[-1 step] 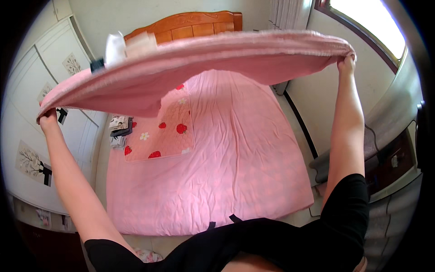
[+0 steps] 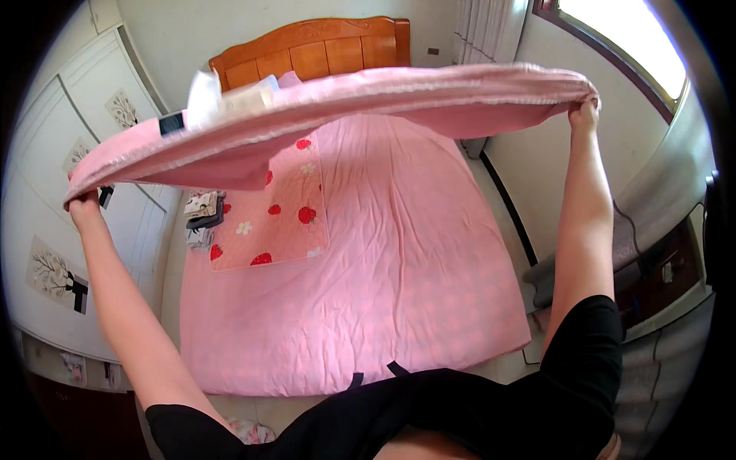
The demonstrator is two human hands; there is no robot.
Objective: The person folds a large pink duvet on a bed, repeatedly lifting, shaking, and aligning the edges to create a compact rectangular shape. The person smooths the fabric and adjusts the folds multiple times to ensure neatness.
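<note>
A pink bed sheet (image 2: 337, 96) with a pale, gathered-looking edge is stretched wide in the air between my raised hands. My left hand (image 2: 83, 202) is closed on its left corner, and my right hand (image 2: 585, 115) grips the right corner. White tags (image 2: 204, 100) and a small dark label (image 2: 172, 123) show on its upper left side. Below it stands a bed covered in a pink checked sheet (image 2: 414, 291), creased along the middle. A strawberry-patterned pad (image 2: 287, 222) lies on the bed's left part, its far end hidden by the raised sheet.
Folded clothes (image 2: 202, 215) are stacked at the bed's left edge. A wooden headboard (image 2: 330, 52) stands against the far wall. White wardrobe doors (image 2: 46, 230) line the left side; a window (image 2: 629, 46) and grey curtains (image 2: 491, 34) are to the right.
The raised sheet has shifted slightly; its far edge on the right sits lower, uncovering more of the headboard's foot and a pillow corner. Both hands keep their grip.
</note>
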